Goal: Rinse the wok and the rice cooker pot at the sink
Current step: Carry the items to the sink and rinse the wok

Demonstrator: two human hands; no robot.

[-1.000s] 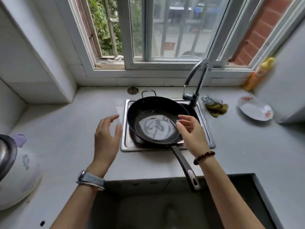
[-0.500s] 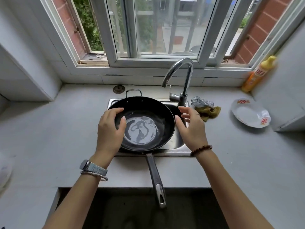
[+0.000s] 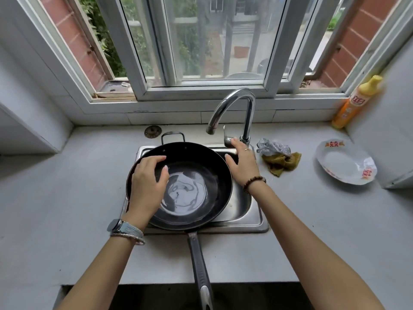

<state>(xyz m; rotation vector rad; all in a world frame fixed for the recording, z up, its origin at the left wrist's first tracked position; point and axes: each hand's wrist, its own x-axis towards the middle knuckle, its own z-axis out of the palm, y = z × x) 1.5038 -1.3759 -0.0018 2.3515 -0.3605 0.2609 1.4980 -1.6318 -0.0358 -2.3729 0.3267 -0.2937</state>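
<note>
touching the wok (image 3: 207, 171) with a relaxed left hand (image 3: 146, 182), right hand (image 3: 242, 163) fingers straight on faucet lever (image 3: 225, 135).

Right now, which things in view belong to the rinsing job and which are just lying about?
In the job: wok, sink, faucet, faucet lever touched by the right hand, left hand on the wok's rim. Rice cooker pot: not in view.
Lying about: plate, yellow bottle, grey scourer, olive cloth, sink plug.
</note>
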